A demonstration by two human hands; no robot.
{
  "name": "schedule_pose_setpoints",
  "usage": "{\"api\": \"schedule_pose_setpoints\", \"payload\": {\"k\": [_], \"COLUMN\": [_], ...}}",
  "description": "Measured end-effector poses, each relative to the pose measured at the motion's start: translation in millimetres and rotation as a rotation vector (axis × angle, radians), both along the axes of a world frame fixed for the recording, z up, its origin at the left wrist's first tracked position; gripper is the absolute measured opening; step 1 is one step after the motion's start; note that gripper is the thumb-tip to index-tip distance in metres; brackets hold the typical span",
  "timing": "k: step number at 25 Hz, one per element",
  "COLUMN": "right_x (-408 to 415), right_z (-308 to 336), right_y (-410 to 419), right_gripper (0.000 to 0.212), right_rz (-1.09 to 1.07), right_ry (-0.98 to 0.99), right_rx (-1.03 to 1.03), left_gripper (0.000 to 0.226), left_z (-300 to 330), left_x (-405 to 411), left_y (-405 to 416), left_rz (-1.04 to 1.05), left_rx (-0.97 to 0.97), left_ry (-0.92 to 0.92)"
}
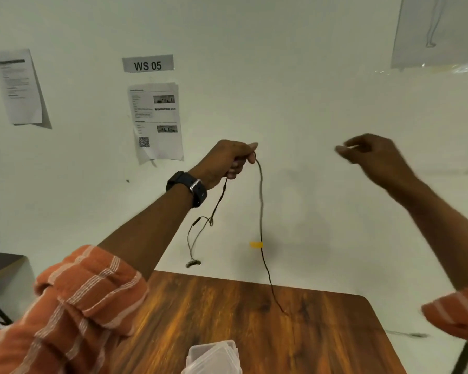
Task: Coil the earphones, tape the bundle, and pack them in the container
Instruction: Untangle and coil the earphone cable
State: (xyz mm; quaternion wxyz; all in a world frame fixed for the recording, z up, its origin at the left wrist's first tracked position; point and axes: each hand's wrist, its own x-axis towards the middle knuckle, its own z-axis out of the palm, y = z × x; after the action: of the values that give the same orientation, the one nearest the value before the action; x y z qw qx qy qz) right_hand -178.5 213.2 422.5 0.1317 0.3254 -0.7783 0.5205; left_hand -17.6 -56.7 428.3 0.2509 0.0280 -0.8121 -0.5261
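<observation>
The left hand [229, 161], raised near the centre of the frame in front of the pale wall [295, 90], is closed around the dark earphones [260, 201] cable. From the fist two runs of cable hang down. One drops from under the palm towards the lower left, forms a small loop beside an inline piece, and ends in the earbuds [193, 263], which dangle in the air just above the far edge of the worktop [322, 333]. The other run leaves the fingertips, curves over and falls nearly straight down the middle of the frame, passing through a small yellow tag [256, 244] wrapped on the wire; its lower end reaches the brown wooden worktop, where the tip seems to touch the surface.

The right hand [373, 155], at centre right and well apart from the cable, is motion-blurred. Its fingers are curled with thumb and forefinger drawn together, but whether it pinches anything cannot be told.

A black watch [189, 187] sits on the left wrist, and both forearms emerge from rolled orange striped sleeves [87, 292]. At the bottom centre of the frame a clear plastic container [214, 356] stands on the worktop, only partly in view. On the wall at upper left hang a sign reading "WS 05" [147, 63] and printed sheets [157, 120].
</observation>
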Motion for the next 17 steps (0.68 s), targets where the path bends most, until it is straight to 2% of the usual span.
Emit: {"api": "schedule_pose_setpoints", "payload": {"k": [2, 4, 5, 7, 8, 11, 14, 17], "right_x": [42, 62, 65, 62, 57, 49, 58, 71], "right_z": [8, 5, 2, 2, 5, 20, 28, 33], "right_y": [-36, -64, -72, -76, -73, -63, -69, -74], "right_gripper": [0.058, 0.063, 0.053, 0.019, 0.013, 0.02, 0.021, 0.022], "right_rz": [0.462, 0.657, 0.676, 0.657, 0.656, 0.621, 0.568, 0.531], "right_ry": [-0.242, -0.331, -0.336, -0.361, -0.404, -0.451, -0.353, -0.353], "right_rx": [0.027, 0.096, 0.092, -0.033, -0.119, -0.258, -0.182, -0.102], "left_gripper": [0.037, 0.037, 0.035, 0.03, 0.028, 0.017, 0.01, 0.01], "left_z": [19, 34, 40, 47, 47, 36, 13, -9], "left_x": [-10, -16, -17, -14, -10, 0, 1, -8], "left_y": [17, 27, 28, 24, 20, 14, 26, 33], "left_rz": [-0.014, -0.014, -0.006, 0.02, 0.027, -0.049, -0.179, -0.076], "left_rx": [-0.084, -0.156, -0.183, -0.205, -0.2, -0.282, -0.324, -0.216], "left_ry": [0.019, 0.053, 0.064, 0.073, 0.072, -0.024, -0.189, -0.171]}}
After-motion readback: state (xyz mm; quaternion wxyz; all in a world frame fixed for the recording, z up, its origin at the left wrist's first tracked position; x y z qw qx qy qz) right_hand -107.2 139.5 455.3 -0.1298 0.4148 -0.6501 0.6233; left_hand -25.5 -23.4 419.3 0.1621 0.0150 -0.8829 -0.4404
